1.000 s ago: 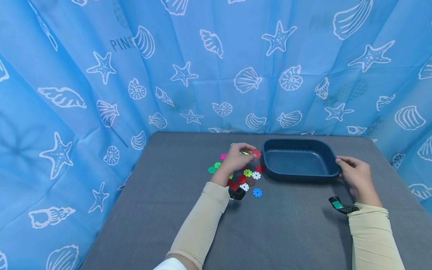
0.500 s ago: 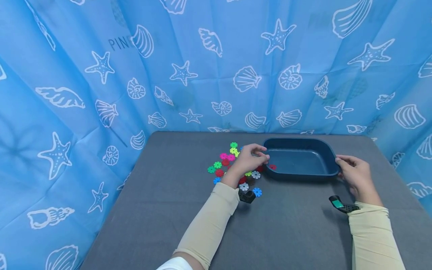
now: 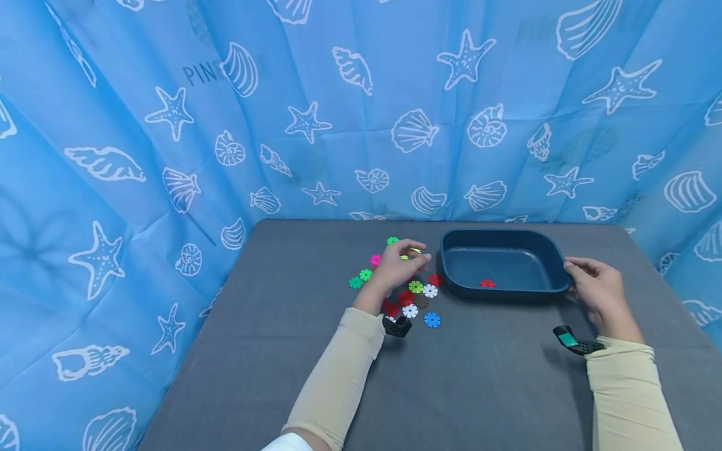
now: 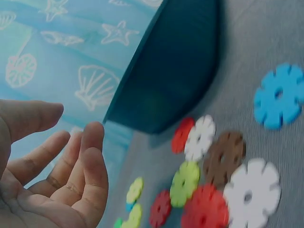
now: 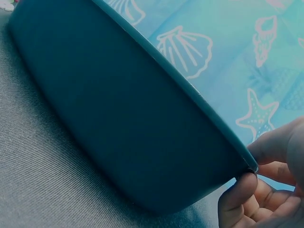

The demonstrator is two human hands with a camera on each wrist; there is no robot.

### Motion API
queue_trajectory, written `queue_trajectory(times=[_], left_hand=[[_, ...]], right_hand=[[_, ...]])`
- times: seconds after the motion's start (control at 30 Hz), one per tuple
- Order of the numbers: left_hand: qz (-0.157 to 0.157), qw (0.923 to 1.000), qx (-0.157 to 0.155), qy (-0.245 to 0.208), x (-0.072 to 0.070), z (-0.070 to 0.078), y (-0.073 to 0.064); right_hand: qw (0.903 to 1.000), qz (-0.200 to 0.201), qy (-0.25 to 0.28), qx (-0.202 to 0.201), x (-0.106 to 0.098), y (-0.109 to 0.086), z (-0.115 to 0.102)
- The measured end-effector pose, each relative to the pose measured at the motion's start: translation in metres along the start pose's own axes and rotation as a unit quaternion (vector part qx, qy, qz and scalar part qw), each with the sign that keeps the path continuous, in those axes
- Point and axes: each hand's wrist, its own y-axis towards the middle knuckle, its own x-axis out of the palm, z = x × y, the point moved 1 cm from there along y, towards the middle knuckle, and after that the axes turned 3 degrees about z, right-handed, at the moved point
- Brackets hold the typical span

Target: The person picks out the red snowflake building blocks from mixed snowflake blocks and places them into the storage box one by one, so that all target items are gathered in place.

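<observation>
Over the scattered notched plastic discs my left hand (image 3: 397,266) hovers, its fingers loosely bent and holding nothing. In the left wrist view a gap shows between thumb and fingers (image 4: 92,166). Below it lie a brown disc (image 4: 224,159), a blue disc (image 4: 279,96) and several red, white and yellow-green ones. My right hand (image 3: 600,291) pinches the right rim of a dark blue rectangular basin (image 3: 502,293), thumb on the near side in the right wrist view. One red disc (image 3: 487,284) lies inside the basin, near its front wall.
The discs spread left of the basin on a grey cloth-covered table (image 3: 479,388), with green discs (image 3: 355,282) at the outer left. A blue curtain (image 3: 338,125) printed with shells and starfish hangs behind the table and along its sides.
My left hand carried a red disc right to the basin's left rim and let it go inside. Then it moved back left over the discs. The right hand kept its grip on the rim.
</observation>
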Motion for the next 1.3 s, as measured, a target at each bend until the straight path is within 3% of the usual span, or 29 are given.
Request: queue_trajectory(times=[0.37, 0.67, 0.9, 1.1, 1.3], left_hand=[[0.049, 0.9983, -0.001, 0.033, -0.037, -0.015, -0.008], [0.080, 0.9953, 0.012, 0.053, -0.058, -0.026, -0.014], [0.110, 0.9907, 0.004, 0.080, -0.068, -0.036, -0.016], [0.144, 0.9822, -0.014, 0.120, -0.072, -0.042, -0.016], [0.145, 0.9768, -0.025, 0.156, -0.073, -0.047, -0.013]], right_hand=[[1.0000, -0.003, -0.004, 0.004, -0.001, 0.001, 0.000], [1.0000, -0.008, 0.003, -0.003, -0.002, -0.001, 0.001], [0.9999, -0.005, 0.003, -0.010, -0.001, -0.001, 0.002], [1.0000, -0.005, 0.003, -0.002, 0.000, 0.001, 0.003], [1.0000, -0.006, -0.001, -0.003, -0.001, 0.002, 0.003]])
